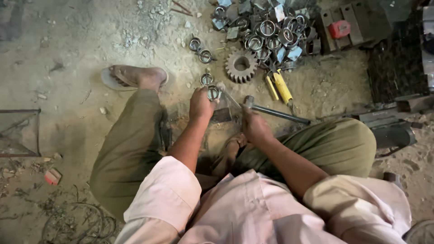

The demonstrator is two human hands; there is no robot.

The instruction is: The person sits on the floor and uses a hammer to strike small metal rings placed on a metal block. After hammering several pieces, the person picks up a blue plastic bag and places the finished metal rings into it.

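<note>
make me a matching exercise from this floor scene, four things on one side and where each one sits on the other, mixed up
Things:
1. metal ring
2. hammer
3. toothed gear
4. yellow-handled pliers

Places:
A. on the ground to the right of the gear
B. in the grip of the left hand
C. on the ground just below the pile of rings
D. in the right hand, handle pointing right

Pairs: 1-B, 2-D, 3-C, 4-A
</note>
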